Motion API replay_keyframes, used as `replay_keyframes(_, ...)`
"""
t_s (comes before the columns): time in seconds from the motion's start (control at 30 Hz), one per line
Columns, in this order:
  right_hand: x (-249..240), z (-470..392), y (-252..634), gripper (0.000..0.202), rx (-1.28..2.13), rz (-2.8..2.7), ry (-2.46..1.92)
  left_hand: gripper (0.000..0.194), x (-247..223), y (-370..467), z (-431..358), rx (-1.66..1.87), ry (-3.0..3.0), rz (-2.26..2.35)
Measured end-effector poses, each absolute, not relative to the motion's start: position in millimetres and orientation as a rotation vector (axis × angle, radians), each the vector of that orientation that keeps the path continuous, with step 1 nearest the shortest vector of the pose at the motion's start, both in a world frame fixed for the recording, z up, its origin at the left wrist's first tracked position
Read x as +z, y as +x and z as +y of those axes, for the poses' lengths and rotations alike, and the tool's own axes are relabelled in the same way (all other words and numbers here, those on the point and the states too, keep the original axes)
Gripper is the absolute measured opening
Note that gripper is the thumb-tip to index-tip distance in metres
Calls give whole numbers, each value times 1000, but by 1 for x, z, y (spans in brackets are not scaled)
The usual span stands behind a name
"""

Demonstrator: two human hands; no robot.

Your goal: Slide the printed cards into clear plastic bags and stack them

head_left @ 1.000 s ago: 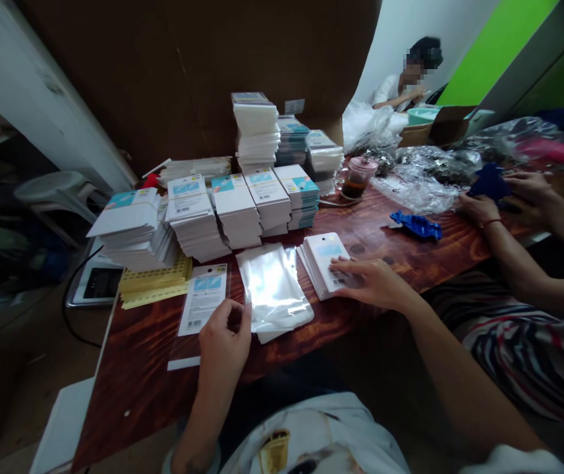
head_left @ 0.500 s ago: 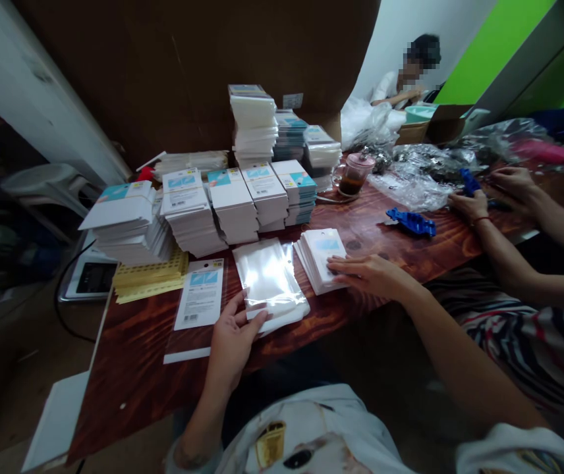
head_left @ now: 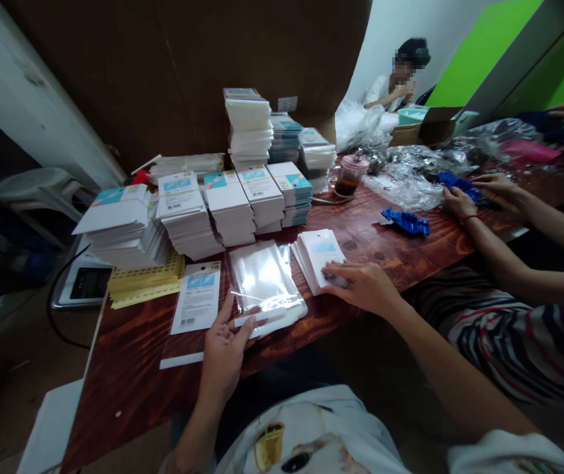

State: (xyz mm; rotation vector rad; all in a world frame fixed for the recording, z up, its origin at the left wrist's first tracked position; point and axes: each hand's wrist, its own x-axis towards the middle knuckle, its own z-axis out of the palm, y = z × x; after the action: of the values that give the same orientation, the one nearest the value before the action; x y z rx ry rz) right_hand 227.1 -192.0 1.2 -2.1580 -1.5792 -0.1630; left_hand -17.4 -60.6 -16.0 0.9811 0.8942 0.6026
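My left hand (head_left: pixel 225 345) pinches the near edge of the top clear plastic bag (head_left: pixel 265 280), thumb above and fingers beneath. That bag lies on a pile of similar bags, its open end slightly raised. To the right is a small fanned stack of white printed cards (head_left: pixel 325 249). My right hand (head_left: pixel 361 282) rests on its near right corner, fingers on top and thumb at the near edge, gripping the top card. Left of the bags, a printed card (head_left: pixel 196 299) lies flat inside another clear bag with a white strip at its end.
Tall banded card stacks (head_left: pixel 232 201) line the back of the wooden table (head_left: pixel 128 368). Yellow sticker sheets (head_left: pixel 146 283) and a scale (head_left: pixel 82 283) are at the left. A lidded cup (head_left: pixel 350 178) and blue plastic part (head_left: pixel 405 222) stand right. A co-worker's hands (head_left: pixel 460 201) hold blue parts.
My right fingers have curled, with the thumb now at the cards' near edge. My left hand still pinches the bag. The view has shifted slightly, and the co-worker's hands have drawn together around blue parts.
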Motion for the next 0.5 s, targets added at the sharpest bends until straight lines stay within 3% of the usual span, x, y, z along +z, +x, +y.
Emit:
replay_keyframes(0.13, 6, -188, 242, 28, -6, -1597, -2171, 85, -19, -18, -59, 611, 991, 893)
replay_keyframes(0.33, 4, -187, 251, 29, 3, -1716, -2131, 55, -23, -19, -57, 594, 997, 865)
replay_keyframes(0.5, 7, -189, 238, 28, -74, -1720, -2110, 51, -25, -18, -57, 588, 1032, 868)
